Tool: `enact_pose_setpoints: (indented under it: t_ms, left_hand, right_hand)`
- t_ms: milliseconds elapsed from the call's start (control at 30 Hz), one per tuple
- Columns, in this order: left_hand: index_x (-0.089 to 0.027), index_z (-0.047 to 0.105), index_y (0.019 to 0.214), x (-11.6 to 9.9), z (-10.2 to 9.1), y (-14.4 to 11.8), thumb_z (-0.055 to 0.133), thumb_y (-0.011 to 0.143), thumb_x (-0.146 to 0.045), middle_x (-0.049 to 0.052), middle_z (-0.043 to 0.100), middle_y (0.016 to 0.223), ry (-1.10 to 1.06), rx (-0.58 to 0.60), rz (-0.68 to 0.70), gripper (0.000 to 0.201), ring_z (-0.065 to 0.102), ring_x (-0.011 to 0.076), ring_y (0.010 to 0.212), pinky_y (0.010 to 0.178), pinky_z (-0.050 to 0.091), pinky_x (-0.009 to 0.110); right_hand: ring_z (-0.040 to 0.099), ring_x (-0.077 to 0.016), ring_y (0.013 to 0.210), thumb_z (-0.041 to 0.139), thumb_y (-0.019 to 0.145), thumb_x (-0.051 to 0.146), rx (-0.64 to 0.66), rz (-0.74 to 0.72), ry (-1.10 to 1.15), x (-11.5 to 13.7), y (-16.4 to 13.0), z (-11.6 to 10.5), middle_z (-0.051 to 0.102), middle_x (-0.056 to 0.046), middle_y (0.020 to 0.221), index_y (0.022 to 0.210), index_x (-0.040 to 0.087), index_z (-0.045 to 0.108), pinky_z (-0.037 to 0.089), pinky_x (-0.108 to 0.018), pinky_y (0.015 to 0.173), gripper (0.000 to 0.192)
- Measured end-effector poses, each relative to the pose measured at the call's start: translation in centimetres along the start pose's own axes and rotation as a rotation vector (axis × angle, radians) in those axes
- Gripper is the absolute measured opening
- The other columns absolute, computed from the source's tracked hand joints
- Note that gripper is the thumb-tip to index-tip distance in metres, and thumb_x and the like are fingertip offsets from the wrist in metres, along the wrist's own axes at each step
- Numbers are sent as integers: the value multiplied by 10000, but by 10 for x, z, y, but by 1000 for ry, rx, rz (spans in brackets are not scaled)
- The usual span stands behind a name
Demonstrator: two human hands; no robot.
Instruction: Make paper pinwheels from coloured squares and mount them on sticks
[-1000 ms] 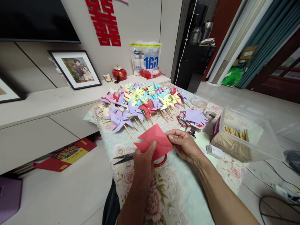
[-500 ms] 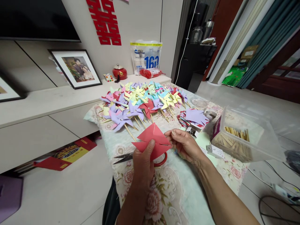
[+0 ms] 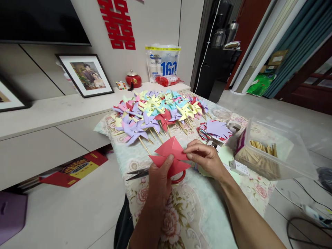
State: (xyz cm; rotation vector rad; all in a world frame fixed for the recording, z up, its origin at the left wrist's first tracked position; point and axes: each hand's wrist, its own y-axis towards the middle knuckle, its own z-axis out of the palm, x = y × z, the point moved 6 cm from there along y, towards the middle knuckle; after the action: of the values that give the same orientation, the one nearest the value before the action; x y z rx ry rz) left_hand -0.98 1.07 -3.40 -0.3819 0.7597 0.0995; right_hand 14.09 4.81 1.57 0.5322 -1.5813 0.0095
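Our left hand [image 3: 158, 180] pinched the red paper [image 3: 169, 155] over the near table [image 3: 197, 214]; right hand [image 3: 206, 157] fingers pinched its right flap. Folding stage, we judged; next needs flaps gathered at centre.

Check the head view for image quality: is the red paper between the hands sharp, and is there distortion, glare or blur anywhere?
Head view: the red paper held by the left hand and right hand is sharp and evenly lit, with soft shadows; wide-angle distortion bends the curtains and door frame at the right edge; mild glare shows on the clear plastic box; no motion blur is evident.
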Motion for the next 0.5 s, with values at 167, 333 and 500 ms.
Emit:
enact_pose_setpoints:
  t_ms: [167,333,500]
  left_hand:
    - [-151,729,956,0,-2,3,859,634,-238,35,790,877,9,28,4,358,728,192,719,752,577,329]
    - [-146,728,881,3,-6,7,868,607,-237,23,777,791,22,1,20,320,711,184,667,724,570,328]
    - [-146,729,860,6,-10,9,854,614,-242,9,751,742,115,-15,80,292,678,157,641,694,544,294]
  right_hand:
    - [585,-167,828,673,904,241,94,-79,-168,7,-2,1,624,-30,906,1000,292,775,444,-303,734,149]
    - [582,-168,814,613,947,303,185,-165,-282,16,-4,10,601,-40,883,1025,270,769,460,-305,728,178]
    - [583,-167,793,646,930,330,210,-175,-340,16,-5,14,582,-39,859,1008,276,775,465,-295,690,160]
